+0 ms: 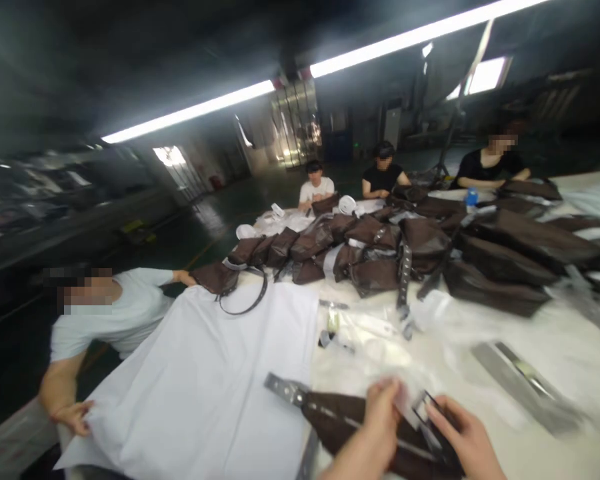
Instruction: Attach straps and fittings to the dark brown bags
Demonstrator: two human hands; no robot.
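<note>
- The right hand [463,427] has thumb and fingers closed around a dark strap with a buckle [422,403].
- The left hand [384,410] pinches a pale, blurred scrap [404,399] just beside the buckle.
- The brown bag [336,411] lies under both hands at the near side of the table [450,357]; its studded strap end [284,389] reaches over the edge of the white sheet [215,380].
- Crumpled plastic [375,333] lies just beyond the hands, and a grey packet [525,387] to their right, with bare tabletop between.
- Farther out, piled brown bags [325,237] line the far side.
- At left, a co-worker's hand [75,419] grips the sheet's edge.
</note>
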